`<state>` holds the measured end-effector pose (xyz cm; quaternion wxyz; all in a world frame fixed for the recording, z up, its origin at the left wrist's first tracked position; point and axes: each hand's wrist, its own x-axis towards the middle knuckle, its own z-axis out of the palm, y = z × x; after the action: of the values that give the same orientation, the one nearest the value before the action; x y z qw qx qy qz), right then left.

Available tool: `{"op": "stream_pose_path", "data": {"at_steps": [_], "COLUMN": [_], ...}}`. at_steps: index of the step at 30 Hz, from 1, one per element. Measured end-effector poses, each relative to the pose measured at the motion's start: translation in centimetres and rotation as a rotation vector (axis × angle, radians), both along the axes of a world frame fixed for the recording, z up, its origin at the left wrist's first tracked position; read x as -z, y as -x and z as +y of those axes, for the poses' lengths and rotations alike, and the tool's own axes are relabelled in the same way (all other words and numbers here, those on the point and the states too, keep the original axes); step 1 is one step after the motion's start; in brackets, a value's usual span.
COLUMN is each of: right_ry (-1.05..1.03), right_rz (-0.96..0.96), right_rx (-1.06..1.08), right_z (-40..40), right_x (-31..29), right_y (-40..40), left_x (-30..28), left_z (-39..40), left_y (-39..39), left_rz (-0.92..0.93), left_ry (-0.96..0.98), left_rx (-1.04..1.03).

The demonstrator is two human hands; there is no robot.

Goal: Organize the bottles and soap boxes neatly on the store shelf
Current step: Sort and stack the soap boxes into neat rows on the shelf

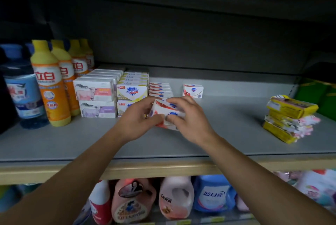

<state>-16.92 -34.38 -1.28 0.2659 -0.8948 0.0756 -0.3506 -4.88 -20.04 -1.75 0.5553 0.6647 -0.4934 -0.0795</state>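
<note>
Both my hands hold a small stack of white-and-red soap boxes (168, 111) just above the grey shelf (227, 133). My left hand (140, 117) grips the stack's left end and my right hand (185, 115) curls over its top and right end. Behind them lies a row of the same red soap boxes (160, 90), and one more red soap box (192, 90) stands alone to the right. Left of the row are stacked yellow-trimmed soap boxes (132, 91) and white sheep-print soap boxes (95, 95). Yellow dish-soap bottles (51, 86) stand at the far left.
A blue-capped clear bottle (23, 90) stands at the left edge. A messy pile of yellow soap packs (289, 117) lies at the right, green packages (318, 93) behind it. Detergent jugs (174, 197) fill the shelf below.
</note>
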Motion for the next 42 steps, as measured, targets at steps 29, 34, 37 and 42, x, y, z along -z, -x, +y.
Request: {"op": "stream_pose_path", "data": {"at_steps": [29,34,37,42], "right_ry": [-0.617,-0.631,-0.672,-0.653], "right_rz": [-0.053,-0.048,-0.016,-0.074], "right_rx": [0.003,-0.193,-0.244,-0.159], "right_z": [0.2,0.4,0.7,0.6], "right_x": [4.9,4.6,4.5,4.8], "right_y": [-2.4,-1.8,-1.9,-2.5], "left_x": [3.9,3.6,3.7,3.9], "left_z": [1.9,2.2,2.2,2.2], "left_y": [-2.2,-2.2,-2.4,-1.8], "left_rz": [0.470,0.533,0.597,0.553], "left_ry": [-0.010,0.038,0.080,0.146], "left_rx": [-0.312,-0.296,-0.247,-0.129]}}
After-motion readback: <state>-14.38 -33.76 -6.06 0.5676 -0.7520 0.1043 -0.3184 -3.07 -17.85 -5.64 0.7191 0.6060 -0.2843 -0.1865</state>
